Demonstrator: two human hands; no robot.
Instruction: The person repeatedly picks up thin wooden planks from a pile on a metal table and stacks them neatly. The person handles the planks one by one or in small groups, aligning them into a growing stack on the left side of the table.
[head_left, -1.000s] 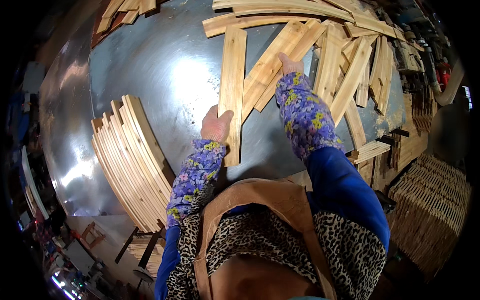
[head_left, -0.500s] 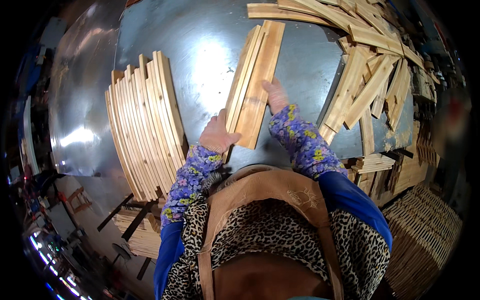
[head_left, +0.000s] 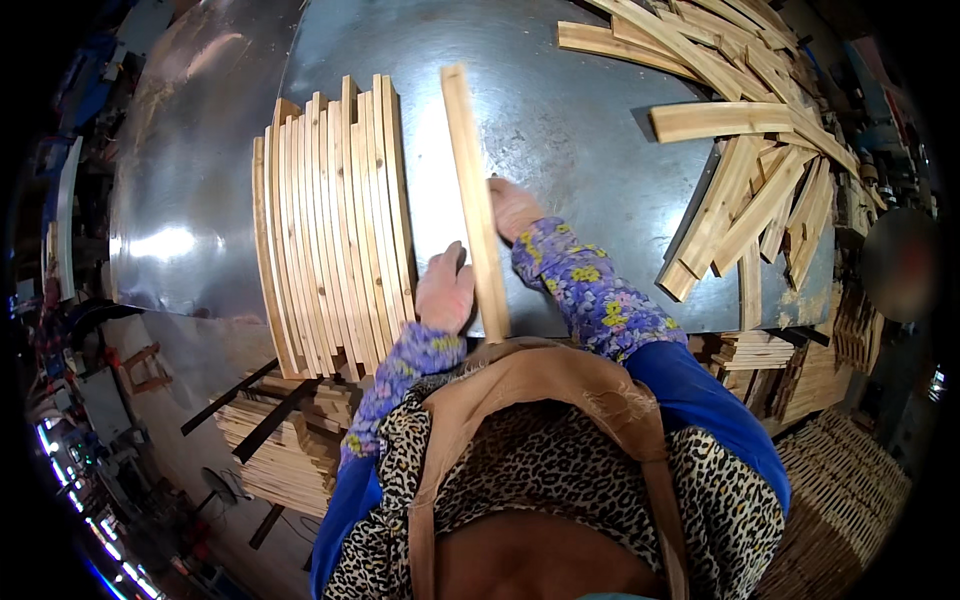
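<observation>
I see pale wooden boards point(head_left: 335, 235) rowed at left, loose tan planks point(head_left: 715, 121) unrowed upper right; left hand point(head_left: 446, 292) and right hand point(head_left: 515, 209) flank one narrow wooden strip point(head_left: 471, 190), finger grip unclear.

Across my remote view, my two forearms point(head_left: 598, 288) in purple floral cloth sleeves point(head_left: 412, 366) angle inward, my bare left hand point(head_left: 445, 294) set closer in with fingers point(head_left: 442, 266) extended forward, my bare right hand point(head_left: 515, 210) farther ahead, turned leftward and slightly blurred.
</observation>
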